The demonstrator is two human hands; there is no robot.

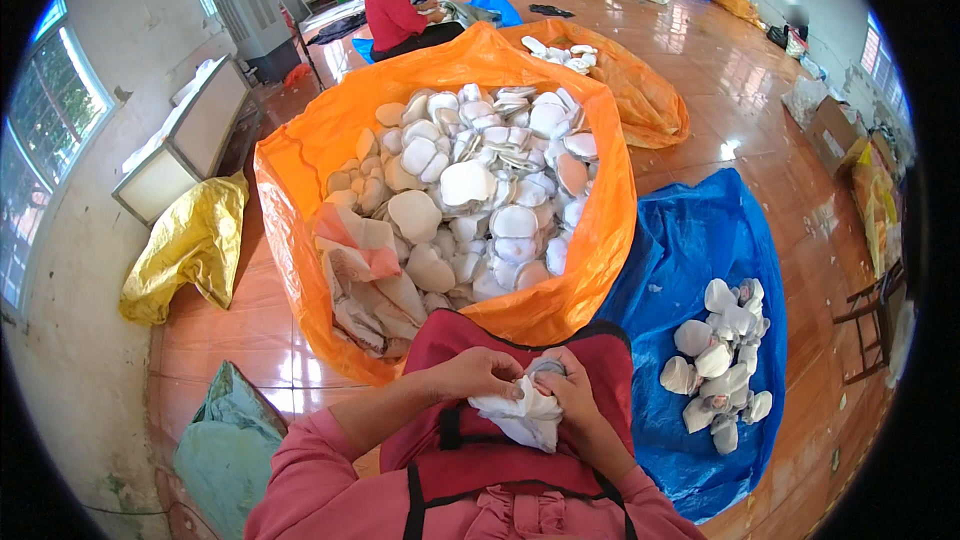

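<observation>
Over my lap, on a dark red apron, both hands grip one white padded cup. My left hand pinches its upper left edge; my right hand closes over its right side. The cup is crumpled between the fingers. Directly in front of me stands a big orange sack, open and filled with several white and beige cups. To my right, a pile of folded white cups lies on a blue tarp.
A yellow bag and a white board lean by the left wall. A grey-green sack lies at lower left. Behind the orange sack sits a person in red beside a second orange sack. Cardboard boxes stand at the right on the glossy tile floor.
</observation>
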